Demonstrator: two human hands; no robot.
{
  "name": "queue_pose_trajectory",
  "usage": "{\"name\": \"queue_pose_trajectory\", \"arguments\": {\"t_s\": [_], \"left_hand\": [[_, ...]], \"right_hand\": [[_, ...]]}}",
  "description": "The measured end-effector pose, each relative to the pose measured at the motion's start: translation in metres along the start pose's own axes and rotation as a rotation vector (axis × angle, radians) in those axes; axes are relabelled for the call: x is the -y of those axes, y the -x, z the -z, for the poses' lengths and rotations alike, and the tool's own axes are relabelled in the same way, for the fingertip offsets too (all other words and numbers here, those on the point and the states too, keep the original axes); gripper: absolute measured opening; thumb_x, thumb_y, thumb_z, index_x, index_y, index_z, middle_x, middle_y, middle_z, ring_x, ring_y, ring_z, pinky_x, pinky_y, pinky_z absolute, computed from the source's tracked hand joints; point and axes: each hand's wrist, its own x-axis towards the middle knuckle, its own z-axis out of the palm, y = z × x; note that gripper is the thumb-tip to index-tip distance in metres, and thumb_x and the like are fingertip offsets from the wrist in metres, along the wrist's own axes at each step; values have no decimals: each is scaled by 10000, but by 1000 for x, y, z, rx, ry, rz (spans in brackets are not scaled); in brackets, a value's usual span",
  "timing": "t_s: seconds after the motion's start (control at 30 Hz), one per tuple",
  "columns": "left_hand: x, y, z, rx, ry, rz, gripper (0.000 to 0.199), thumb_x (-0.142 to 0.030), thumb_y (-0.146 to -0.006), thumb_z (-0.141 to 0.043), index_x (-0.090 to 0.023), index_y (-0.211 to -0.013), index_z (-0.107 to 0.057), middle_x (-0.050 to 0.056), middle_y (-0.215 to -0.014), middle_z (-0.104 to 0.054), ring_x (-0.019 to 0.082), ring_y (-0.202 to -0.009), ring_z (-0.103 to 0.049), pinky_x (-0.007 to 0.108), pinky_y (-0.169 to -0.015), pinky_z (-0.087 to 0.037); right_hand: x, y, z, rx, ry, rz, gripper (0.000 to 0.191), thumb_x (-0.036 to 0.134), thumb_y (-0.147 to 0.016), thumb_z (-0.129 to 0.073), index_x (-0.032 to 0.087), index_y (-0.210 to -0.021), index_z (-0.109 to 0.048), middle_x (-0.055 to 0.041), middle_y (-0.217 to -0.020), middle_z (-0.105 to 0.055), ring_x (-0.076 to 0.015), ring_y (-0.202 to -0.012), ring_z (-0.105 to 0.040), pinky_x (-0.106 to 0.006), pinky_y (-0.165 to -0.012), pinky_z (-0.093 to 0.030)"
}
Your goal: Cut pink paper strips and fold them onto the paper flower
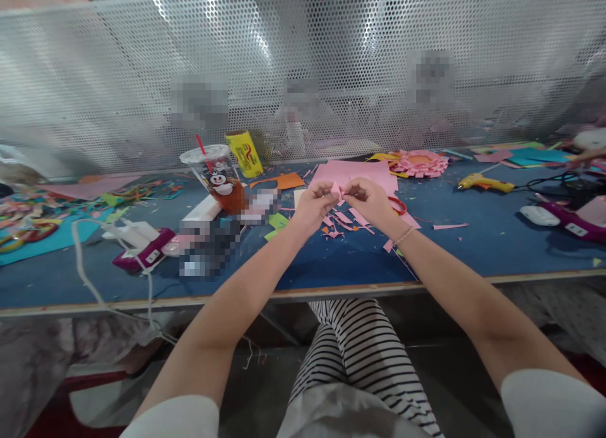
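Both hands meet over the middle of the blue table, pinching one small folded piece of pink paper. My left hand grips it from the left, and my right hand has its fingertips on the right side. Behind them lies a large pink sheet. Pink paper scraps are strewn just below the hands. Partly hidden by my right hand are red-handled scissors. A fringed pink paper flower rests behind, to the right.
A drink cup with a red straw and a yellow box stand at left. Power strips and a white cable lie nearer. At right are a yellow glue gun and a purple power strip. A perforated metal screen rises behind.
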Motion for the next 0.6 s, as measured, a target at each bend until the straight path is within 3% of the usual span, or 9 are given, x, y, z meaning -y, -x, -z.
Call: {"name": "queue_pose_trajectory", "arguments": {"t_s": [0.27, 0.6], "left_hand": [[-3, 1, -3, 24, -36, 42, 270, -121, -553, -735, -146, -780, -589, -27, -672, -605, 60, -642, -576, 215, -708, -465], [-1, 1, -1, 48, -25, 49, 254, -121, -549, -735, -141, -770, -611, -21, -678, -617, 59, -645, -579, 215, -720, -461]], "right_hand": [[-1, -2, 0, 12, -182, -137, 162, 311, -706, -598, 175, -777, -544, -14, -747, -586, -105, -639, -548, -261, -594, -488], [-4, -3, -1, 29, -309, -204, 187, 313, -677, -622, 172, -757, -529, 8, -706, -569, -86, -586, -523, -247, -555, -478]]}}
